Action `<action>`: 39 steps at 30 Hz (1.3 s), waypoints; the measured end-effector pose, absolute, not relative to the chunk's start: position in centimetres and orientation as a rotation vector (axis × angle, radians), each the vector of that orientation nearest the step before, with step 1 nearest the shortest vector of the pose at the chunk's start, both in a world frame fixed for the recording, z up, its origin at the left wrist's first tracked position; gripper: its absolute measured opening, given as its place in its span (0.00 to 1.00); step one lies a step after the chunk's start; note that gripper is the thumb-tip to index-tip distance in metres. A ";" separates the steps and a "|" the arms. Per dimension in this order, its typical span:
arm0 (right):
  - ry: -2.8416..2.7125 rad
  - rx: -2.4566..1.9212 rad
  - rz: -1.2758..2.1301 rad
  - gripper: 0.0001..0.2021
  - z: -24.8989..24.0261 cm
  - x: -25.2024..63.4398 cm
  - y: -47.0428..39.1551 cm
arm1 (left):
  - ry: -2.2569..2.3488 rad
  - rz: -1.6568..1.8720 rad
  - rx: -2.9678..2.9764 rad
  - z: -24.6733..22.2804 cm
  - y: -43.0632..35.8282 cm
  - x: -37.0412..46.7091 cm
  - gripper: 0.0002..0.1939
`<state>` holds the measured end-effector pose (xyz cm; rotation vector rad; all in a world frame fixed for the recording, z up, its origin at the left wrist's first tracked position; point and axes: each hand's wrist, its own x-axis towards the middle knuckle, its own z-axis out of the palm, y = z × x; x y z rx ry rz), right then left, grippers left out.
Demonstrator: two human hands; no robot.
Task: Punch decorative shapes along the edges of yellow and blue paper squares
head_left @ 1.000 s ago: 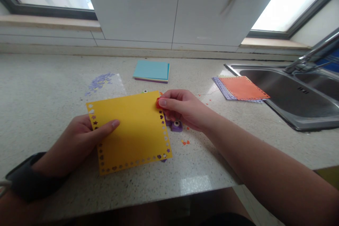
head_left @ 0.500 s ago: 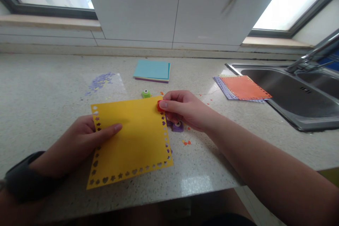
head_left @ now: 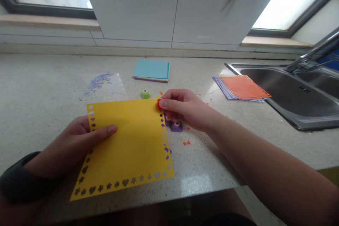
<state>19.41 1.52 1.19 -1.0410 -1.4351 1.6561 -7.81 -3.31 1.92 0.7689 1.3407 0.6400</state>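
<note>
A square sheet of yellow paper (head_left: 129, 144) is held tilted over the counter, with star, heart and leaf shapes punched along its left, bottom and right edges. My left hand (head_left: 82, 136) grips its left edge, thumb on top and fingers hidden beneath. At the sheet's upper right corner, my right hand (head_left: 185, 107) pinches a small red craft punch (head_left: 160, 104). Just behind the sheet's top edge stands a green craft punch (head_left: 145, 94). Purple craft punches (head_left: 177, 126) sit under and beside my right hand, partly covered by the sheet.
A stack of coloured paper (head_left: 151, 70) lies near the wall. Punched orange and purple sheets (head_left: 245, 87) rest by the steel sink (head_left: 288, 113). Purple paper bits (head_left: 99, 83) are heaped at the back left, and orange bits (head_left: 186, 143) are scattered near my right hand.
The yellow paper's lower left corner has swung down and to the left, along with my left hand. My right hand and the red punch have barely moved.
</note>
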 end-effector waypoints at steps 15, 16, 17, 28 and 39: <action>-1.485 -1.065 1.652 0.14 1.4 19.3 1.4 | 1.311 0.609 0.784 1.2 -2.8 -8.5 0.19; -1.488 -1.065 1.654 0.15 1.4 19.4 1.4 | 1.306 0.608 0.780 1.1 -2.8 -8.5 0.19; -1.489 -1.065 1.656 0.15 1.4 19.3 1.4 | 1.300 0.605 0.777 1.1 -2.8 -8.5 0.18; -1.522 -1.085 1.613 0.16 1.3 19.4 1.5 | 1.305 0.613 0.786 0.7 -2.8 -8.8 0.21; -1.480 -1.056 1.661 0.15 1.0 19.4 1.6 | 1.273 0.589 0.822 0.4 -2.7 -9.2 0.26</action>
